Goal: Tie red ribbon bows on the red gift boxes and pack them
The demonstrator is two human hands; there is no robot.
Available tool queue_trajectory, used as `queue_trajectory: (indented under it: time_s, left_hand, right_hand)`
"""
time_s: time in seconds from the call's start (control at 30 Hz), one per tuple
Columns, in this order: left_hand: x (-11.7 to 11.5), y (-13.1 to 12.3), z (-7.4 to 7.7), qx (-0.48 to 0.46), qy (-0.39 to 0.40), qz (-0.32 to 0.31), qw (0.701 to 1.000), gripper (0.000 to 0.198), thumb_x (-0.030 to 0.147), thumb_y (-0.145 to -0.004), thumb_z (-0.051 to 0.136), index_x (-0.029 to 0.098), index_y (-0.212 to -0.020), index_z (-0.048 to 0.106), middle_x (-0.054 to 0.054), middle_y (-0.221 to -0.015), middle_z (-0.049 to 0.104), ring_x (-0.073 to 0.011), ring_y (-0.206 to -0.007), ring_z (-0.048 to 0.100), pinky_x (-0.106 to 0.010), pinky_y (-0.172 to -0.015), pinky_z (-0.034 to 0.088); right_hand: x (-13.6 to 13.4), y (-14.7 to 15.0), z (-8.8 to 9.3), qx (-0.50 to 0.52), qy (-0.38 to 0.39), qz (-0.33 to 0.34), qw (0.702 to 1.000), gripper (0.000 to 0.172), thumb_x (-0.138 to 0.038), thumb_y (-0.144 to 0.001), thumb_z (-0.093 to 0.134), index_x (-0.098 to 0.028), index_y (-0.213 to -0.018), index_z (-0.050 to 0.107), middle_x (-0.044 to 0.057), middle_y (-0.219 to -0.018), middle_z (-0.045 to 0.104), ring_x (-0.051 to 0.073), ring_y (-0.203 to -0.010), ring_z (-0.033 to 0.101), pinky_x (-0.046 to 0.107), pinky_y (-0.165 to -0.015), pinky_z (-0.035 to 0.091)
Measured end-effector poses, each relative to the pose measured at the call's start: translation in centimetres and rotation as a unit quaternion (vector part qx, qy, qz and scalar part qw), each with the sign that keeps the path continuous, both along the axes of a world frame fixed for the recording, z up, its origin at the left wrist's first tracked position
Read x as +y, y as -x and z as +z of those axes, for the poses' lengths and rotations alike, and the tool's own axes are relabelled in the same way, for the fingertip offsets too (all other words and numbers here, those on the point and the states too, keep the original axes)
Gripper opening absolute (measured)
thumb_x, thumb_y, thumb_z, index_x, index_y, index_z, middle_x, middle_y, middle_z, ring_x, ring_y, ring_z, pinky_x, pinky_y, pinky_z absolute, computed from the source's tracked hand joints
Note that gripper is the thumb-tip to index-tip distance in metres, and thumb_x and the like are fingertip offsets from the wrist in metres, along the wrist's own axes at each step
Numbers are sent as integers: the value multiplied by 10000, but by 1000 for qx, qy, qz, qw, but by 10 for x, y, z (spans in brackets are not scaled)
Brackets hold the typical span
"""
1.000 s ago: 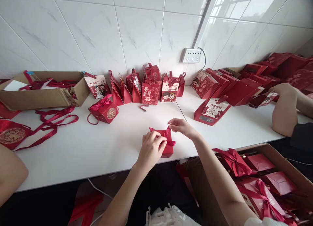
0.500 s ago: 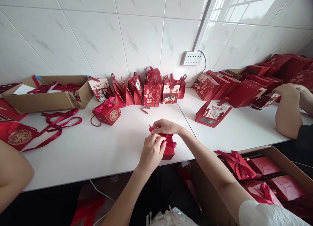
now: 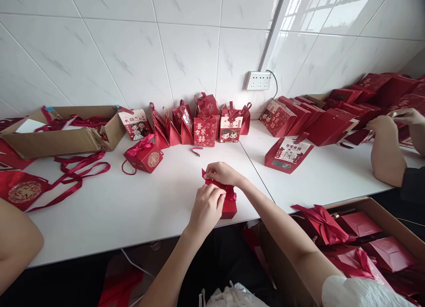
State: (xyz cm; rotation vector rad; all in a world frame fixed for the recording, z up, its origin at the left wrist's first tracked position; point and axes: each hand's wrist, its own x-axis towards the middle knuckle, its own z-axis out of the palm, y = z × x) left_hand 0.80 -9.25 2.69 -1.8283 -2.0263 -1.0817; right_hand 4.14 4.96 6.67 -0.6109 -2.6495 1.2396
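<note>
A small red gift box stands near the front edge of the white table, with a red satin ribbon on its top. My left hand is closed on the ribbon at the near left side, its fingertips bent over the box top. Just beyond it my right hand reaches across and pinches ribbon at the far left of the box, where a pointed end sticks out. My fingers hide most of the box top and the middle of the bow.
Behind my hands, several printed gift boxes line the tiled wall. A tied box and loose ribbons lie left, near a cardboard tray. At right are a co-worker's hands, a lone box and a full carton.
My right hand has shifted very slightly, and less of the bow's right loop shows beside the fingers. The co-worker's hands at the right have moved apart a little.
</note>
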Motion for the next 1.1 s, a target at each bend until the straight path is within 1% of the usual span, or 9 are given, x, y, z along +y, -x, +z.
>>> queue_trajectory:
  time_s: [0.1,0.2,0.33,0.43,0.53,0.7,0.87,1.03,1.1]
  left_hand:
    - [0,-1,0,-2,-1,0,1000,148,104,-881,477,192,-825,582,-18,-745,600,-173,-715,553,-320,-689,480]
    - [-1,-1,-1,-12,-2,-1,1000,119,103,-876,496,189,-845,573,-19,-761,605,-171,-720,555,-320,-699,481]
    - [-1,-1,-1,-16,-6,-6,1000,97,118,-890,494,188,-894,561,-16,-793,615,-163,-741,565,-318,-717,484]
    - [-1,0,-1,-4,-10,-7,1000,88,142,-908,482,185,-926,557,-21,-811,616,-161,-749,567,-316,-718,489]
    - [-1,1,-1,4,-8,-8,1000,120,137,-918,457,179,-965,560,-28,-834,614,-160,-767,572,-316,-727,498]
    - [0,1,-1,8,-2,-8,1000,199,103,-905,442,175,-992,605,-35,-846,578,-145,-750,575,-321,-749,512]
    - [1,1,-1,23,20,-1,1000,271,75,-883,435,147,-1042,643,-53,-850,553,-157,-744,571,-343,-741,528]
    - [0,2,0,-28,13,-9,1000,256,116,-892,444,152,-1050,641,-64,-893,557,-175,-829,590,-352,-796,528]
    - [-2,4,3,-85,1,-15,996,254,150,-893,459,173,-1089,620,-67,-950,563,-168,-858,596,-327,-798,526]
  right_hand:
    - [5,-6,3,4,11,-24,1000,121,-204,-821,602,-172,-709,636,9,-687,658,137,-665,580,252,-664,409]
    - [16,-30,2,10,23,-77,997,241,-352,-896,518,-168,-800,639,48,-777,684,163,-745,614,276,-705,432]
    - [26,-73,-12,-28,84,-109,990,464,-555,-854,507,-149,-654,610,90,-678,669,195,-651,626,318,-631,462]
    - [24,-89,-24,-22,153,-102,983,479,-619,-783,562,-156,-663,595,68,-640,659,183,-601,632,305,-578,484]
    - [21,-87,-29,30,185,-113,976,433,-592,-686,679,-173,-694,572,20,-617,622,154,-602,604,280,-585,477]
    - [27,-61,-27,116,205,-130,963,437,-603,-654,674,-186,-713,556,-6,-646,593,117,-584,533,278,-603,458]
    - [31,-42,-36,114,214,-131,961,453,-589,-581,726,-179,-715,586,7,-628,607,142,-587,555,308,-611,471]
    - [20,-65,-44,111,156,-237,952,475,-627,-697,625,-183,-860,581,62,-795,641,192,-726,601,326,-662,448]
    - [8,-83,-40,115,131,-271,947,485,-671,-760,526,-191,-819,552,48,-759,612,180,-699,574,317,-655,425]
